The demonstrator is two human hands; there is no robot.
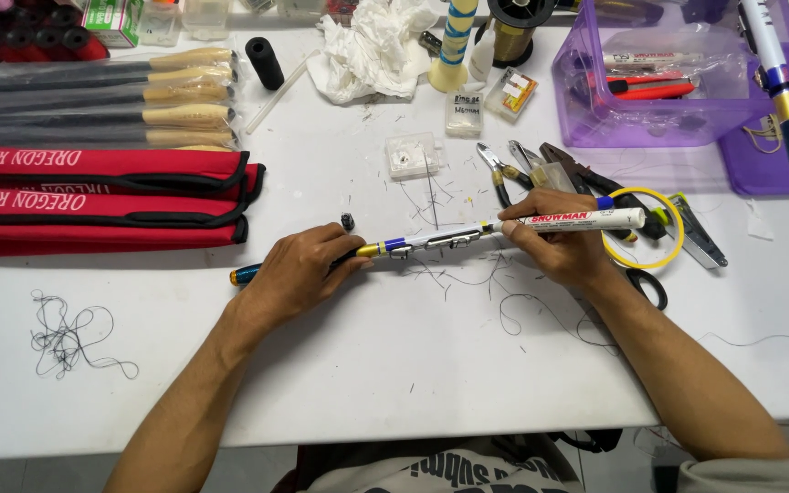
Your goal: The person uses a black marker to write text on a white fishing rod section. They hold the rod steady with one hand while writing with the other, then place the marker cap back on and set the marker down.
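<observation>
Light: bright and even, coming from overhead, no dim corners across the white table (pixel 394 365).
Shadows: soft and short, a faint one under the left hand (pixel 299 274) and another under the right hand (pixel 559 242).
Glare: a mild sheen on the purple plastic box (pixel 650 100) and on the red cases (pixel 93 196).
Focus: sharp through the middle, loose threads (pixel 70 338) crisp.
Blur: the shirt (pixel 449 470) at the bottom edge goes soft.
Distortion: wide-angle bend, the table's front edge curves and the forearms stretch toward the corners.
</observation>
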